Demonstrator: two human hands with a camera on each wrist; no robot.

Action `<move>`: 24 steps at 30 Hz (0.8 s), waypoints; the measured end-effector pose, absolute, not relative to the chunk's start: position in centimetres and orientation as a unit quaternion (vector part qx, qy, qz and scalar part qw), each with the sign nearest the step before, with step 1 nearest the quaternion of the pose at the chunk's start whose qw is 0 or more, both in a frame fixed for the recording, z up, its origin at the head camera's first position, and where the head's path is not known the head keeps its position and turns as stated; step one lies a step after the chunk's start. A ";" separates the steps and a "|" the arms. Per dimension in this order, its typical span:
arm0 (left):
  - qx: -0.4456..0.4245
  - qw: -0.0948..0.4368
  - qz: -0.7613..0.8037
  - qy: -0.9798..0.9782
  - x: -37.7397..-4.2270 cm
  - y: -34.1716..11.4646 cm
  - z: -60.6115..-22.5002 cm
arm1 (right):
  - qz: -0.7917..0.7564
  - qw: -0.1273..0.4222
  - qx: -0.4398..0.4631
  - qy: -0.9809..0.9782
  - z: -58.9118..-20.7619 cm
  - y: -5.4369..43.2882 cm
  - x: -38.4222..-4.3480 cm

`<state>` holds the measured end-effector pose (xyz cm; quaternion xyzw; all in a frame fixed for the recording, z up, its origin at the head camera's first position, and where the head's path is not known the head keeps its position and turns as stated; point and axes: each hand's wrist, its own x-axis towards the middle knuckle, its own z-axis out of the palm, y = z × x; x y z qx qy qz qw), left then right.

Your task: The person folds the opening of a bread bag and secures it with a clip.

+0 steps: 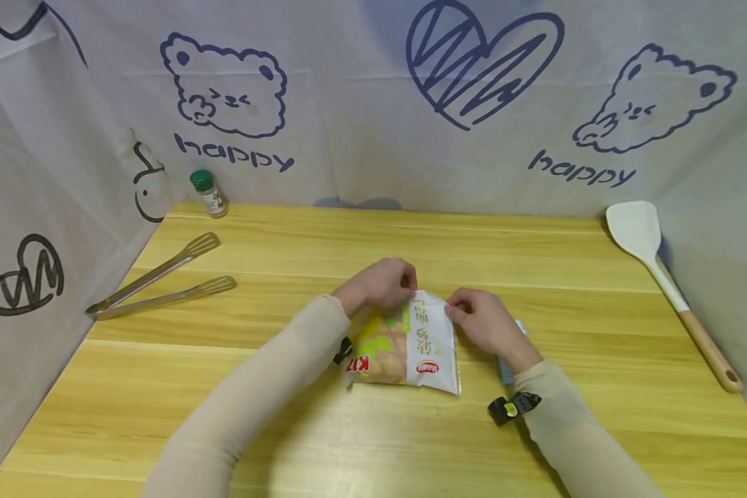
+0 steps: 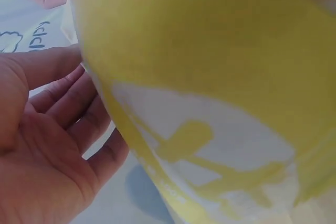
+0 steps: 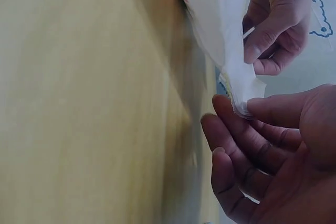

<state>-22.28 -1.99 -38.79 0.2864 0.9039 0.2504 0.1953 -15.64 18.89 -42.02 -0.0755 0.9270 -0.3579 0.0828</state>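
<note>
A printed plastic food bag, white on its right part with a yellow and green section and pale brown food showing, is held over the table in the head view. With thumb and fingers my left hand pinches its upper edge. At the upper right corner, my right hand pinches the edge between thumb and fingertips. In the right wrist view, the bag's white end is bunched between thumb and index finger, its other fingers loosely curved. The bag's yellow face fills much of the left wrist view.
Metal tongs lie spread at the left of the wooden table. Behind them stands a green-capped seasoning bottle. A white spatula with wooden handle lies at right. A small blue item shows partly beneath my right forearm.
</note>
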 end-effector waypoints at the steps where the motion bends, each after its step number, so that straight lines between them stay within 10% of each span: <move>1: 0.287 0.197 0.252 0.903 -22.3 -2.1 -38.7 | -0.360 0.083 -0.074 0.926 -41.9 18.8 -15.6; 24: 0.292 0.159 0.373 0.866 -20.8 -4.5 -35.1 | -0.403 0.000 -0.096 0.910 -38.5 17.9 -14.1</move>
